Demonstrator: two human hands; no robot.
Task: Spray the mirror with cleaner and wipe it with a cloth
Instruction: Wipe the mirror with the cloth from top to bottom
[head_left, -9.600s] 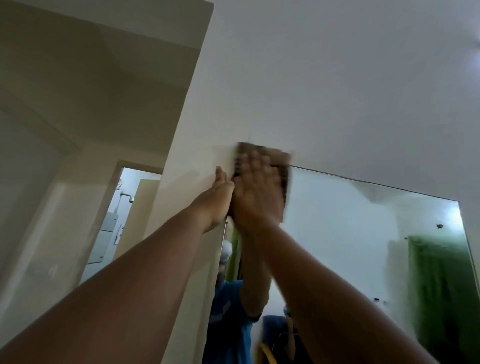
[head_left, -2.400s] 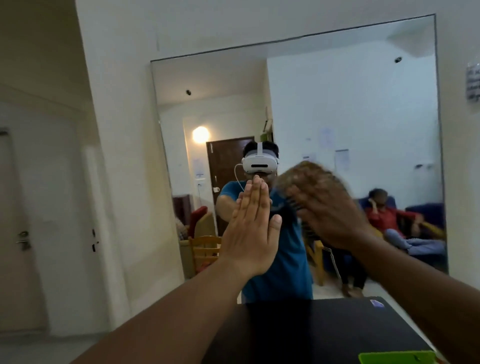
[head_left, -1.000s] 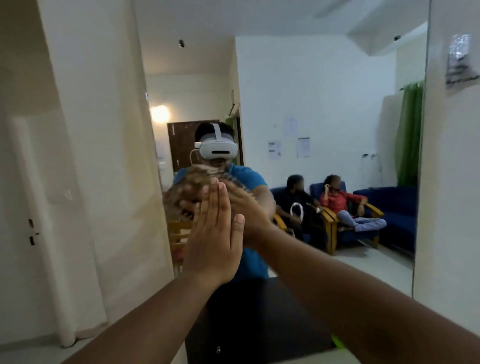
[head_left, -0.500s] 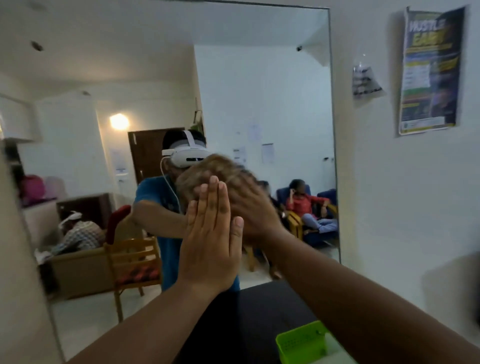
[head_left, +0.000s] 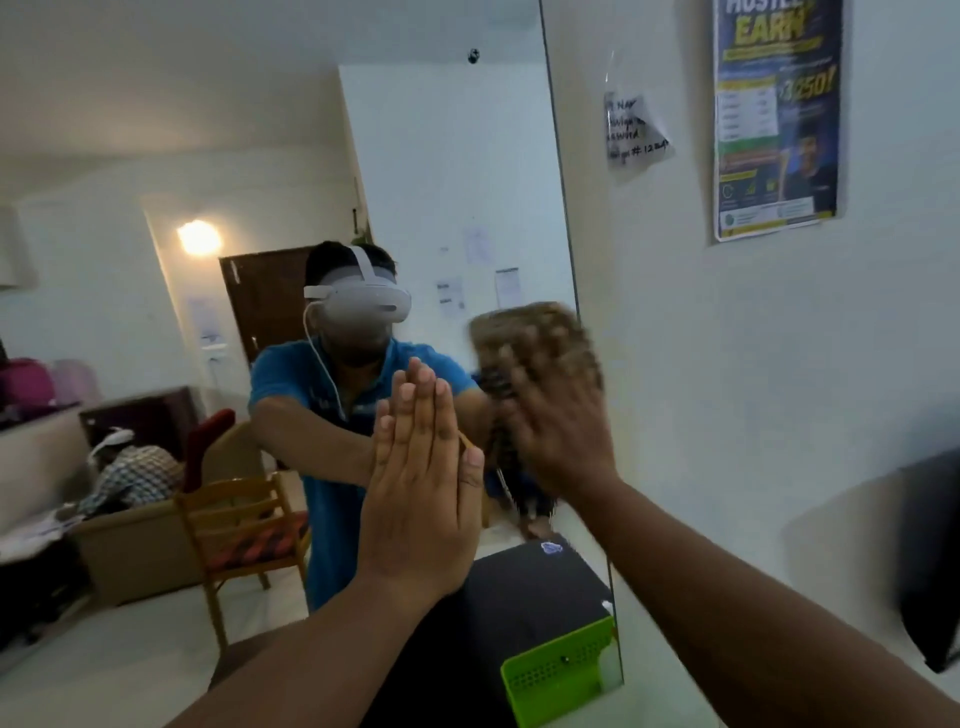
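Note:
A large wall mirror (head_left: 457, 156) fills the left and middle of the view, with its right edge running down past the centre. My right hand (head_left: 563, 441) presses a brown patterned cloth (head_left: 535, 343) flat against the glass at that right edge; the hand is blurred. My left hand (head_left: 421, 499) lies flat on the mirror with its fingers together, empty, just left of the cloth. No spray bottle is in view.
A poster (head_left: 776, 119) and a taped note (head_left: 634, 130) hang on the white wall to the right of the mirror. Below the hands stands a black surface (head_left: 519, 587) with a green perforated box (head_left: 558, 670). A dark object (head_left: 930, 561) sits at the right edge.
The cloth and my right hand have swept rightwards from in front of my left hand to the mirror's right edge. My left hand has stayed flat on the glass.

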